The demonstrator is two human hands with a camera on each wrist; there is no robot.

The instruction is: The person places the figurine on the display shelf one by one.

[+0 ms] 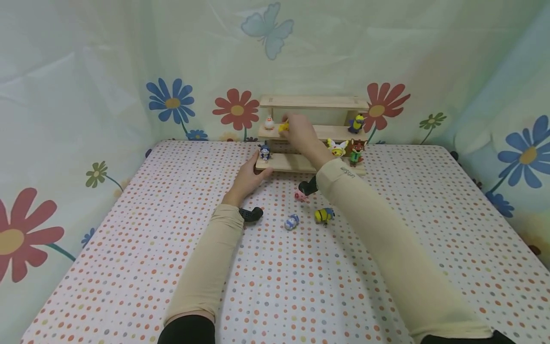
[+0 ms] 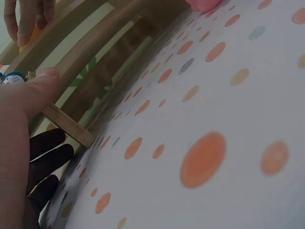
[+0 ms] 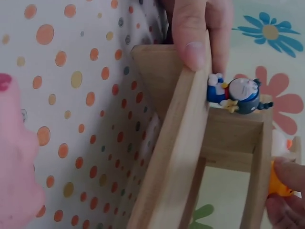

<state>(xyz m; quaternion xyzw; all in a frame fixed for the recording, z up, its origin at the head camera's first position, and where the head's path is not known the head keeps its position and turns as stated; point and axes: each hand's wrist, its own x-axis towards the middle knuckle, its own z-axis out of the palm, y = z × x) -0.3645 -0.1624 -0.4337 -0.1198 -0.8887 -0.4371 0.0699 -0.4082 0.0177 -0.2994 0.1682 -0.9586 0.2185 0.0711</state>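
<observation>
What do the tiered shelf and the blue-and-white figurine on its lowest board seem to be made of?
Shelf: apparently wood, pale, matt and unpainted-looking; faint grain shows. Figurine: probably moulded plastic with a smooth finish, judging by its rounded shapes and even colours, though resin is possible.

Looked like a small staged booth, walled on three sides by pale sheeting (image 1: 322, 52) printed with flowers (image 1: 237, 110) and a butterfly (image 1: 268, 31), around a polka-dot-covered table (image 1: 275, 272).

Passage is allowed along the lower shelf (image 1: 289, 163) between the Doraemon figurine (image 1: 264, 152) and the white-eared yellow figurine (image 1: 337, 149), but the right-front approach is crossed by the right sleeve (image 1: 386, 239).
</observation>
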